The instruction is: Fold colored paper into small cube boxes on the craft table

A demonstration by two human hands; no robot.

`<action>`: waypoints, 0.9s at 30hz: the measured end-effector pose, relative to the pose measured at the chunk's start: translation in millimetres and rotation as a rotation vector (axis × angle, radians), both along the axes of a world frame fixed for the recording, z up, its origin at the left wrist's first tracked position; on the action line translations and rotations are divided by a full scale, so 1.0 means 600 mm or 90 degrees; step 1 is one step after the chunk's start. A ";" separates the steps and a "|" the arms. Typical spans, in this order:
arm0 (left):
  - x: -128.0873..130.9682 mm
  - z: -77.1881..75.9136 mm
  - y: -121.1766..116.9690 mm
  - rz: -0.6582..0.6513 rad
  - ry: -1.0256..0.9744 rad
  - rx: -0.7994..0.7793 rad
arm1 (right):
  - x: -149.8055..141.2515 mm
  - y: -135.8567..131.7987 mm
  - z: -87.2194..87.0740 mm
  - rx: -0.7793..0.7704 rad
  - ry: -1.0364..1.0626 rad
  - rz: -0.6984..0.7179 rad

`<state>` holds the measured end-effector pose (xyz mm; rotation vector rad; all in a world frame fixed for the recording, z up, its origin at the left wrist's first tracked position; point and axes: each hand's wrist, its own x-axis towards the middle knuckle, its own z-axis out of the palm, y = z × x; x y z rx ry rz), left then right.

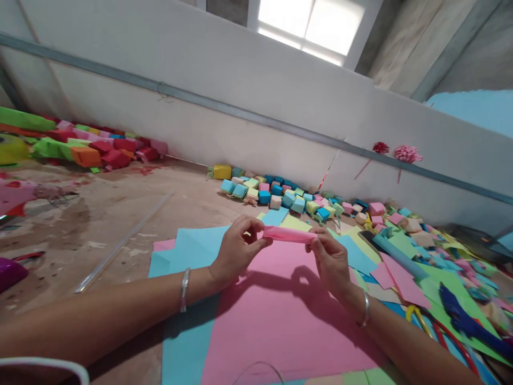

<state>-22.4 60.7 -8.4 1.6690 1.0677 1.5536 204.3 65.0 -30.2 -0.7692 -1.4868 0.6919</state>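
A narrow folded strip of pink paper (289, 235) is stretched level between my two hands, above the sheets. Its left end is pinched between the thumb and fingers of my left hand (240, 248). My right hand (329, 261) grips the other end the same way. Below them lies a large pink sheet (276, 326), with the shadows of both hands falling on it. A light blue sheet (186, 347) shows under its left side.
Small folded paper cubes (276, 195) line the wall, and more paper pieces (116, 152) are heaped at far left. A clear rod (124, 243) lies on the left. Scissors (444, 337), a dark blue tool (465, 315) and cut paper sit at right.
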 end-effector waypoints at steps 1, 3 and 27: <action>0.000 0.000 0.000 -0.006 -0.014 -0.016 | 0.001 0.001 0.000 0.009 -0.011 -0.003; 0.000 0.000 0.000 -0.020 -0.037 -0.062 | 0.003 0.002 0.001 0.021 -0.029 -0.012; 0.009 0.005 -0.013 -0.044 -0.088 -0.260 | -0.010 0.011 -0.015 -0.234 0.079 0.013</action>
